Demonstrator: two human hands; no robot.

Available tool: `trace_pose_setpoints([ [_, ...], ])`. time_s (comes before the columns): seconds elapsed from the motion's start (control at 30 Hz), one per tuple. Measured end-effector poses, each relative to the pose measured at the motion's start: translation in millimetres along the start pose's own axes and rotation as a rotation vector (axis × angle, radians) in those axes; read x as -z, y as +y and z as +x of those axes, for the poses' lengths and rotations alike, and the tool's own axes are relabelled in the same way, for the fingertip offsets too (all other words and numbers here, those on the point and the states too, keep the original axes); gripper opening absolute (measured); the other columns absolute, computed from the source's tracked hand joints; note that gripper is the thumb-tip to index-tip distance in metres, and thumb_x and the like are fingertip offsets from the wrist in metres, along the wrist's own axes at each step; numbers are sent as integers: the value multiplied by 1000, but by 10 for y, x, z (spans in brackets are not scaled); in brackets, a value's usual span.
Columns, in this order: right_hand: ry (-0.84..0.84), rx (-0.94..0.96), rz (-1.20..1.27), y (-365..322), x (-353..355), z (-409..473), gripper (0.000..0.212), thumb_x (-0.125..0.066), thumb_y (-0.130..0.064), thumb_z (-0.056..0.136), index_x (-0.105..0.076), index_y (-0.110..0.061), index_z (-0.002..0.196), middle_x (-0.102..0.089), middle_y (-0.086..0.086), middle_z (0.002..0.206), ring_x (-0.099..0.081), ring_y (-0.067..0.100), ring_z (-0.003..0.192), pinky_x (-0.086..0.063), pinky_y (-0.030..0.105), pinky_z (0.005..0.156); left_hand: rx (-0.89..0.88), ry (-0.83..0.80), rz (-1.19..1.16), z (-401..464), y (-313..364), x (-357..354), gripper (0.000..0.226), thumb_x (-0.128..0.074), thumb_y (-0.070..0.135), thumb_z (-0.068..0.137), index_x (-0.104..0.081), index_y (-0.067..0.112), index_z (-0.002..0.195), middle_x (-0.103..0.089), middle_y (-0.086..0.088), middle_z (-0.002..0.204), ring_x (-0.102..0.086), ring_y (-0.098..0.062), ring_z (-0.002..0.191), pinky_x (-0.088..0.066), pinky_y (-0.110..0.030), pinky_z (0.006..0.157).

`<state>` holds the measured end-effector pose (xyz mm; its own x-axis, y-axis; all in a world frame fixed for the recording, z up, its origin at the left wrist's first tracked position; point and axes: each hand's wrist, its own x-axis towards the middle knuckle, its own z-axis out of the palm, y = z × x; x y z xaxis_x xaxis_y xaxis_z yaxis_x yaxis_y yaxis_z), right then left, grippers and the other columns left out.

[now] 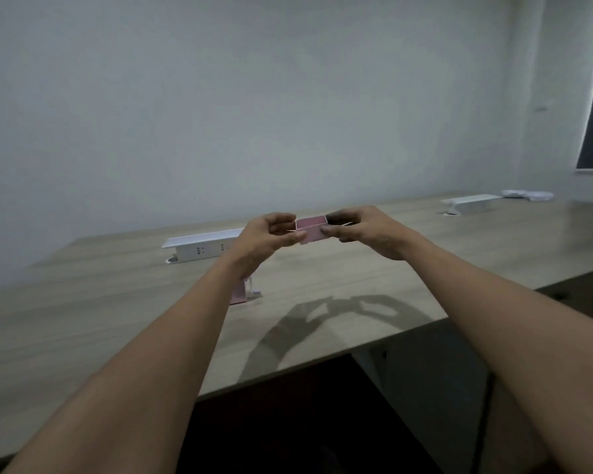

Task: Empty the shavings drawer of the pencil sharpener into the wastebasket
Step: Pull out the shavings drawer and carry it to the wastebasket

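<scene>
1. You hold the pink shavings drawer (pixel 311 229) up in the air between both hands, above the middle of the tabletop (pixel 83 302) and clear of its surface.
2. The drawer's long axis runs left to right across your view, roughly level, with one end toward each hand. Its open top faces up and slightly toward you; a pale rim shows along its edges.
3. Your left hand (pixel 271 234) pinches the drawer's left end, thumb below and fingers curled over the top, so that grip is closed on the drawer.
4. Your right hand (pixel 360 230) clasps the right end the same way, its grip also closed on the drawer.
5. The pink pencil sharpener (pixel 242 292) stands on the tabletop below your left forearm, mostly hidden by it.
6. A white power strip (pixel 202 248) lies beyond the sharpener near the wall; a second one (pixel 473 201) sits far right, well apart.
7. The tabletop's near edge runs diagonally beneath your forearms, with dark open space below it. Bare surface lies under the drawer, marked only by the shadow of your hands.
</scene>
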<state>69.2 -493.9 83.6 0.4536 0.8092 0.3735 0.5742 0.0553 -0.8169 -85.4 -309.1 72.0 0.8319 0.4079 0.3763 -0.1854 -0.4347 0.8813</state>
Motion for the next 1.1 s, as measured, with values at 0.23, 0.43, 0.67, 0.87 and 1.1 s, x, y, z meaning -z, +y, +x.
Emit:
trace_pose_setpoints([
  [0.23,85,-100,-22,188,770,-637,56,-80,-32,83,-66,-6,130,-70,5,127,-64,16,120,-52,24,94,-34,-186,-92,73,75,-902,57,-77,24,88,-60,1,137,-69,-10,128,-67,-18,116,-51,-25,101],
  [0.43,193,-200,34,509,1279,-1365,60,-81,-29,81,-64,-2,132,-69,9,129,-63,19,123,-51,25,95,-30,-371,-183,17,137,-1806,40,-69,18,95,-63,2,131,-70,-10,124,-66,-17,110,-53,-25,100],
  [0.67,335,-358,308,957,1705,-2237,79,-91,-20,62,-61,5,131,-70,13,128,-66,19,121,-49,29,105,1,-503,-285,-192,-62,-2829,44,-68,17,96,-62,-4,134,-71,-18,125,-68,-16,105,-52,-29,102],
  [0.87,418,-489,514,1439,1662,-2882,45,-76,1,71,-69,3,115,-77,13,107,-75,14,95,-58,19,85,59,-576,-238,-447,-448,-3452,54,-75,29,89,-63,3,135,-71,-10,130,-67,-21,122,-49,-31,107],
  [1.1,448,-706,610,2091,1276,-3367,39,-66,13,84,-64,4,122,-75,13,109,-75,12,92,-58,16,78,220,-566,-295,-980,-1166,-3841,49,-76,18,90,-64,2,134,-71,-9,128,-67,-17,119,-54,-18,95],
])
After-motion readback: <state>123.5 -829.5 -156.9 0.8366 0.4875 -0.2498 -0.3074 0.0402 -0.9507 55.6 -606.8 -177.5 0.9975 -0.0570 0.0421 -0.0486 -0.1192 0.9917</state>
